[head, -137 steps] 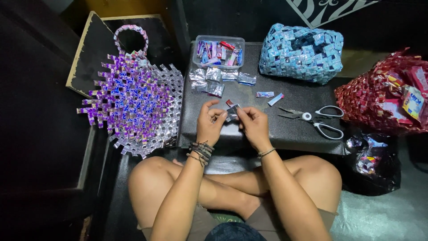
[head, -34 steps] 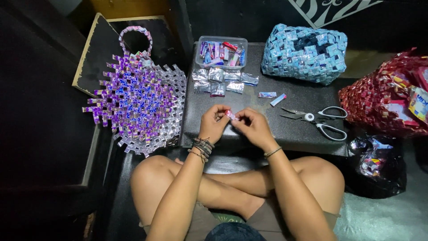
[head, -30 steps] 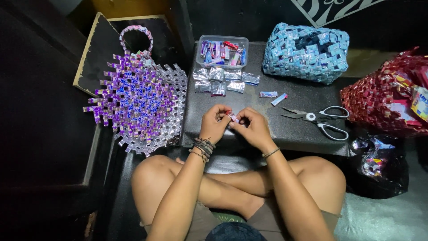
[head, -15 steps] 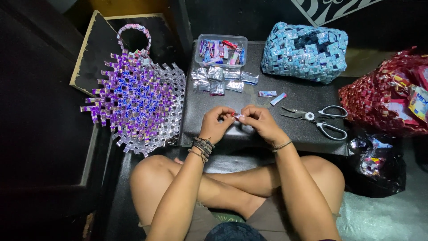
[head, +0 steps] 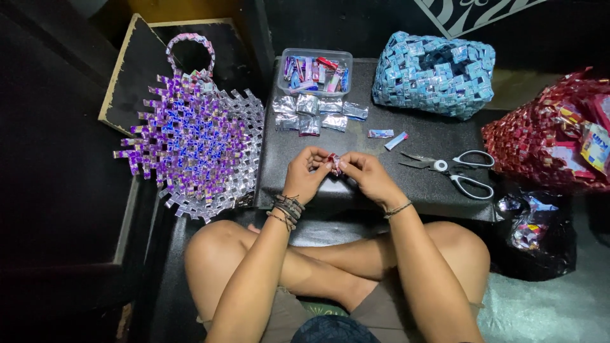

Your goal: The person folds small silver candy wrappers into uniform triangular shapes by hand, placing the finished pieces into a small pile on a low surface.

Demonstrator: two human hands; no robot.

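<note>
My left hand [head: 305, 174] and my right hand [head: 367, 175] meet over the front of a low black table [head: 438, 147]. Both pinch a small folded wrapper piece [head: 334, 162], red and silvery, between the fingertips. Several silver folded wrapper pieces [head: 316, 114] lie in rows farther back on the table. Behind them stands a clear plastic box [head: 314, 68] filled with coloured wrappers. Two small folded strips [head: 387, 136] lie to the right of the silver ones.
Scissors [head: 456, 170] with white handles lie on the table's right. A purple woven wrapper bag [head: 194, 136] lies to the left, a blue woven bag [head: 434, 72] at the back right, a red woven one [head: 551, 136] at far right. A dark plastic bag [head: 531, 230] sits by my right knee.
My hands have stayed together over the table's front, turning and working the small wrapper piece; my right hand shifted slightly right then back. Nothing else moved.
</note>
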